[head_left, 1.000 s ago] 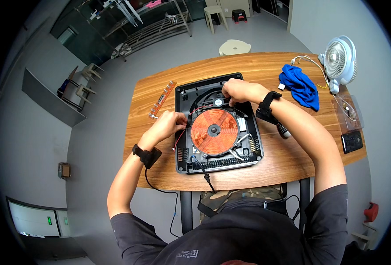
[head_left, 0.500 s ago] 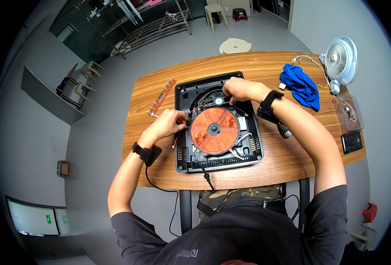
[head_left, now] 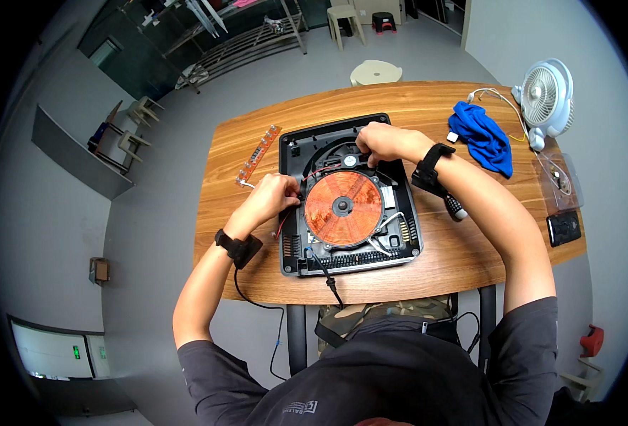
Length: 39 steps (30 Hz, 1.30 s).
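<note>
An opened induction cooker sits on the table, its black housing (head_left: 417, 231) holding a round copper coil (head_left: 326, 216) with a dark centre. Behind the coil is a black cooling fan (head_left: 336, 157) with a pale round hub. My right hand (head_left: 386, 144) is closed over the fan's right side, fingertips pointing down into the housing. At the housing's left edge my left hand (head_left: 272, 197) pinches a thin red wire (head_left: 281, 226), whose loose end hangs below the fingers. The fingertips of both hands are partly hidden.
Left of the housing lies an orange circuit board strip (head_left: 258, 155). To the right are a blue cloth (head_left: 481, 138), a white fan (head_left: 545, 96), a clear plastic box (head_left: 561, 181), a black phone-like device (head_left: 565, 228) and a dark handled tool (head_left: 456, 208). A black power cord (head_left: 330, 282) crosses the front edge.
</note>
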Available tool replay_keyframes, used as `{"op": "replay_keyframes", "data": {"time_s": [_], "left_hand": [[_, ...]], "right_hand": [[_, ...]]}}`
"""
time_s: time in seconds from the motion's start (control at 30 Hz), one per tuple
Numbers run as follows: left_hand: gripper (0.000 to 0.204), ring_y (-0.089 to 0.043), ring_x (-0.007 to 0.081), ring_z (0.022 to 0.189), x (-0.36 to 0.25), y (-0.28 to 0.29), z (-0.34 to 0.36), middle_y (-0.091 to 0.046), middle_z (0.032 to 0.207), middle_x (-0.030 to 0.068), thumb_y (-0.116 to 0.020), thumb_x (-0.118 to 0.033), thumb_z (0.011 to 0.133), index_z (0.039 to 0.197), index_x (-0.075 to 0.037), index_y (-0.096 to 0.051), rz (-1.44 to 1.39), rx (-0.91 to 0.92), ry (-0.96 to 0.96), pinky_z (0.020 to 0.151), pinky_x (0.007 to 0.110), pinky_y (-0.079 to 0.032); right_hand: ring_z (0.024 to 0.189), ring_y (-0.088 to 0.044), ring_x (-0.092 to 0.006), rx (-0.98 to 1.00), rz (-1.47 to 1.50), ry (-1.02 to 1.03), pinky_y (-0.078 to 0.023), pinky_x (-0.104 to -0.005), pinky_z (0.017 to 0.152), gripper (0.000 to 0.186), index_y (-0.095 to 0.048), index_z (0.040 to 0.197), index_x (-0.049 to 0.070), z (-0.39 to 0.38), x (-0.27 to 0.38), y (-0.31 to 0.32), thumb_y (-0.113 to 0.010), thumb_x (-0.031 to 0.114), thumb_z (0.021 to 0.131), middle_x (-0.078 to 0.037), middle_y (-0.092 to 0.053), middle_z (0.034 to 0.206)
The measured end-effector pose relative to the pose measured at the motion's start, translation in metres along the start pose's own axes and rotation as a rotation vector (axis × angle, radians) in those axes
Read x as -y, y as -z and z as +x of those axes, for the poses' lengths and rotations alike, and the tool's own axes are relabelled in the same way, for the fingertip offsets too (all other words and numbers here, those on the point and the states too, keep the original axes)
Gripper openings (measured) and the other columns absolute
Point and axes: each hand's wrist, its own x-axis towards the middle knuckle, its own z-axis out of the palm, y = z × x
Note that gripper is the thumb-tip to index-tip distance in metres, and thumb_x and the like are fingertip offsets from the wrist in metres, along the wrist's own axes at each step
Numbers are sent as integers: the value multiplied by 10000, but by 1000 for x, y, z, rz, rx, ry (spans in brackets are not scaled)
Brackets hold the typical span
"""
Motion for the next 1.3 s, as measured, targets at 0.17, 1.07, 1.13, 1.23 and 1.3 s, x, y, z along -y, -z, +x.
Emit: {"op": "replay_keyframes", "data": {"time_s": [0.17,1.07,1.13,1.23,1.3], "left_hand": [[161,-701,324,800,2,-5,0,-715,819,166,-811,-58,751,840,11,-696,93,-69,-74,721,400,-557],[187,-710,320,835,4,0,1,-709,841,170,-793,-21,728,870,21,-680,-41,57,-25,747,388,-572],[194,-705,295,823,10,1,-1,-707,859,158,-793,-46,761,916,20,-697,-59,60,-55,749,380,-565],[173,-706,287,827,14,2,0,-708,879,158,-763,-55,804,954,19,-717,-51,53,-79,764,369,-566],[149,-705,291,819,14,1,1,-704,873,160,-752,-51,805,927,23,-710,-42,43,-84,763,367,-565]], "right_hand": [[860,-685,-347,-13,-3,9,-539,-416,726,283,-688,855,15,2,-2,-3,-891,140,702,-161,-708,838],[851,-680,-338,-12,16,21,-531,-411,713,298,-678,857,14,0,-2,-1,-896,154,710,-152,-706,835],[848,-679,-338,-7,18,12,-530,-410,710,298,-676,856,13,1,-4,-1,-895,152,710,-151,-705,834],[842,-677,-337,-16,26,18,-528,-410,710,292,-674,854,12,1,-5,-2,-892,146,713,-150,-703,826],[840,-677,-337,-18,28,25,-528,-410,710,290,-674,853,11,1,-5,-2,-891,145,714,-151,-701,821]]}}
